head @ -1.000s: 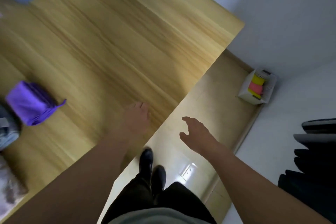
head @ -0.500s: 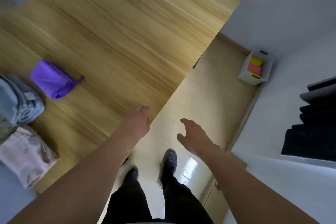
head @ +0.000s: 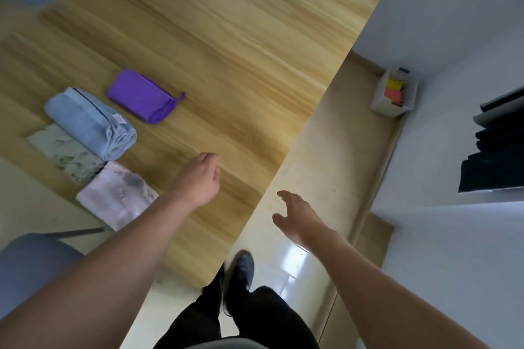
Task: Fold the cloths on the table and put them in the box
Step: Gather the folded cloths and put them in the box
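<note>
Two bare forearms reach forward from the bottom edge, above dark trousers and a grey shoe on the pale floor. Left hand hovers over the near part of the table, fingers loosely curled, holding nothing. Right hand hangs over the floor just past the table's edge, fingers and thumb spread wide, also holding nothing. A blue-grey chair sits at lower left. Four folded cloths lie on the table to the left of the left hand: nearest, a pink cloth; next, a pale patterned cloth touching it; then a light blue cloth overlapping the patterned one; farthest, a purple cloth, just beside the blue. Nothing lies between the left hand and the cloths. The white box stands on the floor in the far corner by the wall, well apart from the table, with yellow and pink items inside. Dark folded fabric shows at right. Compared with half a second ago, all four cloths are now fully in view and sit nearer the frame's centre; both hands remain empty.
</note>
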Demonstrator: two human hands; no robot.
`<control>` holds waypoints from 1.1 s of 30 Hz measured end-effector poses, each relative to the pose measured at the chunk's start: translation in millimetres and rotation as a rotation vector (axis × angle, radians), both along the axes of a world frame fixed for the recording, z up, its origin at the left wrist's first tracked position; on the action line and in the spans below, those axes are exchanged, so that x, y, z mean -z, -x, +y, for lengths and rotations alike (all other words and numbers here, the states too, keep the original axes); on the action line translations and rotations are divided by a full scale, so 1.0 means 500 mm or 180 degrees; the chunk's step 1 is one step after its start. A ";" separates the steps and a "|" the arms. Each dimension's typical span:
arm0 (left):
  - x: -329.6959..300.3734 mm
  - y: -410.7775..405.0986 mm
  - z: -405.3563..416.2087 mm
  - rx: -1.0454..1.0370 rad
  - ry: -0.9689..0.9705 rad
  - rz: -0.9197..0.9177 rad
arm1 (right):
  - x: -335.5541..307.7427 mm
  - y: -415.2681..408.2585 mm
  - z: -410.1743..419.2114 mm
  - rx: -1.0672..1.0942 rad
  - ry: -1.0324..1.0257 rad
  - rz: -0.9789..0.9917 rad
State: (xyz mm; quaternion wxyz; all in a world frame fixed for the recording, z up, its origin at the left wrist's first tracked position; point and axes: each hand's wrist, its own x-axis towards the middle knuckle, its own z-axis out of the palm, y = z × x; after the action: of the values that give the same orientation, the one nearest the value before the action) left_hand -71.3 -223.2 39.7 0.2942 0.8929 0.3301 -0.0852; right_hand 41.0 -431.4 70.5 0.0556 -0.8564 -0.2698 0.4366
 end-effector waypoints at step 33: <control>0.080 0.160 0.543 0.1351 -0.1523 0.0599 | 0.139 0.338 0.561 -0.0331 0.0467 0.0229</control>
State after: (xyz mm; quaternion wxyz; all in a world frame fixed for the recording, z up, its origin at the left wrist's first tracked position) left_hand -151.2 48.1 -0.3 0.0201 0.9737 0.1732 -0.1467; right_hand -128.1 -151.1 1.1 -0.0204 -0.8268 -0.2791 0.4879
